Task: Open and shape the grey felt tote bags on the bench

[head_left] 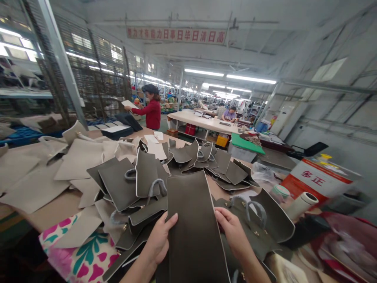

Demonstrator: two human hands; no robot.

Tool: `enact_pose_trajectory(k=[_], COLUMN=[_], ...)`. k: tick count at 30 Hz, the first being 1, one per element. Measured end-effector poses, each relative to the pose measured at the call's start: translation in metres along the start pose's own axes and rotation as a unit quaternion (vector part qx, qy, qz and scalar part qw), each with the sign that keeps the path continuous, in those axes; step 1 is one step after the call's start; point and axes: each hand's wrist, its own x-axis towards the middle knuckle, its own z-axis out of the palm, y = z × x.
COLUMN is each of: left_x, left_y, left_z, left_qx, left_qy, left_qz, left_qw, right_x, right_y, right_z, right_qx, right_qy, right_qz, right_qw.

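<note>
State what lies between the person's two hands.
A dark panel, long and flat with a pale edge. The left hand grips its left edge and the right hand its right edge, as the head view shows.

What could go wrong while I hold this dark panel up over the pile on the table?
1. The dark panel is pinched only near its lower edges by the left hand and right hand. Its tall upper part could flop over or crease.
2. The panel hides the table right behind it. Lowering it blind might snag or shift the handled panels, which lie loose and overlapping.
</note>
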Motion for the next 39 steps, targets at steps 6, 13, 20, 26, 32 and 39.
enact_pose_trajectory(k=[6,13,20,26,32,39], left_x=[-0.014,-0.013,-0.004,-0.01,0.003,0.003], left_y=[-0.007,-0.027,-0.045,-0.049,-0.071,-0.07], left_z=[-0.002,-0.008,-0.022,-0.005,-0.005,-0.01], left_qx=[0.003,0.071,0.339,0.531,0.49,0.554], left_qy=[0.014,0.026,0.11,0.007,0.0,0.003], left_qz=[-0.005,0.029,0.198,0.22,0.066,0.105], left_qw=[1.0,0.997,0.913,0.819,0.869,0.826], right_x=[-0.01,-0.024,-0.021,-0.015,-0.017,-0.016], right_y=[0.001,-0.004,0.013,0.053,0.076,0.091], right_z=[0.004,0.009,0.017,0.036,0.047,0.046], right_qx=[0.072,0.054,-0.059,-0.102,-0.125,-0.178], right_qy=[-0.011,-0.059,-0.046,-0.05,-0.037,-0.008], right_qz=[0.03,0.045,0.029,0.062,0.064,0.034], right_qw=[0.997,0.996,0.997,0.992,0.989,0.983])
